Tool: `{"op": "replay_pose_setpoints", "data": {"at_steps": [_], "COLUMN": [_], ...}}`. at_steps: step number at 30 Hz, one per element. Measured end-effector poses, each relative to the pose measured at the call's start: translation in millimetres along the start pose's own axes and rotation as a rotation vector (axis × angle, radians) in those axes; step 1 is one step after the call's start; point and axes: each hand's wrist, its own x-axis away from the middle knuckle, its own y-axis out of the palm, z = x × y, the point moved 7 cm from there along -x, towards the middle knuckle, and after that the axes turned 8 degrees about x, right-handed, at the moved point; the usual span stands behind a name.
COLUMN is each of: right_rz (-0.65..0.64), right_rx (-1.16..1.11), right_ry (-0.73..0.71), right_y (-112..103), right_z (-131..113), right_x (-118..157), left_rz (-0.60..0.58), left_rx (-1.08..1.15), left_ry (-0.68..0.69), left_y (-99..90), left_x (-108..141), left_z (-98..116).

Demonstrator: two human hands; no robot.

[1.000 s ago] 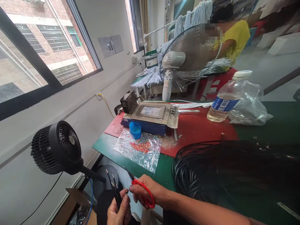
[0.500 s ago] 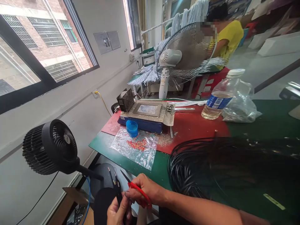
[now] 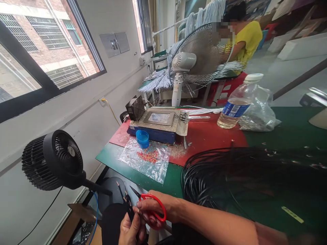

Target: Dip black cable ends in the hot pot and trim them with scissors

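Note:
Red-handled scissors (image 3: pixel 163 208) sit in my right hand (image 3: pixel 155 208), whose fingers are closed round the handles, the dark blades pointing up and left. My left hand (image 3: pixel 131 228) is closed on black cables (image 3: pixel 129 207) at the bottom centre; their stripped ends with thin wires stick up above the fingers. The fingertips of both hands meet near the cables. To the right, a large bundle of black cables (image 3: pixel 199 180) lies on the green table (image 3: pixel 176 180).
Beyond the hands are a plastic bag (image 3: pixel 155 170) with red and yellow bits, a blue cup (image 3: pixel 142 139), a blue-sided heating device (image 3: pixel 153 134) and a bottle (image 3: pixel 233 110). A black fan (image 3: pixel 61 160) stands left. A person in yellow (image 3: pixel 251 41) sits behind a white fan (image 3: pixel 184 63).
The scissors have turned in my right hand, so their red handle loop now shows more openly. The whole view has shifted slightly.

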Motion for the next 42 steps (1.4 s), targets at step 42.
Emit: {"op": "replay_pose_setpoints", "data": {"at_steps": [42], "right_rz": [0.126], "right_rx": [0.141], "right_ry": [-0.256], "right_y": [-8], "right_z": [-12], "right_x": [1], "left_rz": [0.033], "left_rx": [-0.022], "left_ry": [-0.058], "left_y": [-4.5], "left_x": [-8], "left_z": [-8]}}
